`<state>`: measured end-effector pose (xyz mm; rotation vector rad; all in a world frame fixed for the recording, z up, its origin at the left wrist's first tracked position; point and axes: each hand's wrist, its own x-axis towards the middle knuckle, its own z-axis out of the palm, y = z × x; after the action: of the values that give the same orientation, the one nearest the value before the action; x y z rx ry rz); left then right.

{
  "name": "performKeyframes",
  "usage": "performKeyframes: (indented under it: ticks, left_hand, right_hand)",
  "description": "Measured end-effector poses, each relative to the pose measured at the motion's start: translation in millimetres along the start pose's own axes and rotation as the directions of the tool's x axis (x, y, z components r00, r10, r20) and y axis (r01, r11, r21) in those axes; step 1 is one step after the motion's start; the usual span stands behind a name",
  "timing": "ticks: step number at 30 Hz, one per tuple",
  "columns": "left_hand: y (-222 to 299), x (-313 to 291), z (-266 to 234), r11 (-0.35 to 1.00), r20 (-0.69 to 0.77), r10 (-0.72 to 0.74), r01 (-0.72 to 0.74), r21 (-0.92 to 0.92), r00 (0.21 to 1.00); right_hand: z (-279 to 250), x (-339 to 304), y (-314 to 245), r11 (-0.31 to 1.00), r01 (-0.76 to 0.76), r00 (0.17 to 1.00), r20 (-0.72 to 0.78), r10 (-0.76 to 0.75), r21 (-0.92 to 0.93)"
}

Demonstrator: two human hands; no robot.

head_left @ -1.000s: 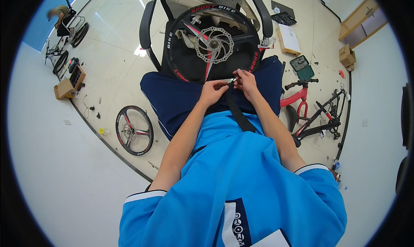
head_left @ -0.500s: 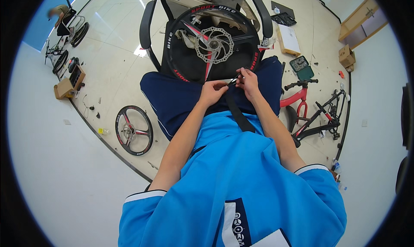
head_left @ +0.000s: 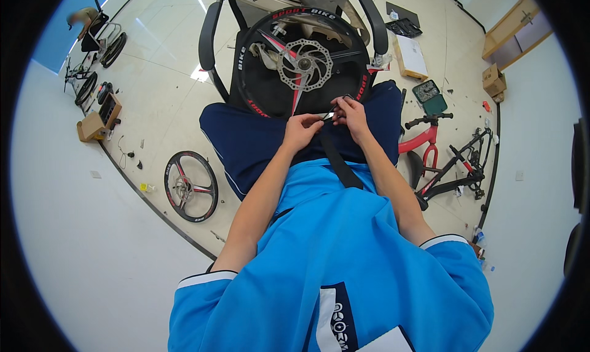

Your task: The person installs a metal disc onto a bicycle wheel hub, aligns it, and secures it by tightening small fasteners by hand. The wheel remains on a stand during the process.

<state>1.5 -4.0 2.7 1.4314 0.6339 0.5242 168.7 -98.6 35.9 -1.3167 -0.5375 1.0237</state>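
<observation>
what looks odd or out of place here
A black three-spoke bicycle wheel with red accents lies between the armrests of a black chair; it looks odd because that seat is normally for sitting.

wears bright blue short-sleeved top, sleeve hems banded white and black; navy front patch with white emblem; navy trousers, thin white side piping.
</observation>
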Motion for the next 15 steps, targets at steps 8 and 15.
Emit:
performKeyframes:
  ticks: [8,15]
  left_hand:
    - [13,-4,6,0.927,-0.186,0.296,-0.234,0.294,0.937]
    - [40,-2,-3,0.859,-0.231,0.420,-0.302,0.414,0.878]
  right_hand:
    - [18,-6,-11,0.982,0.091,0.995,0.060,-0.082,-0.164]
    - [27,-4,-18,0.980,0.134,0.990,0.059,-0.127,-0.144]
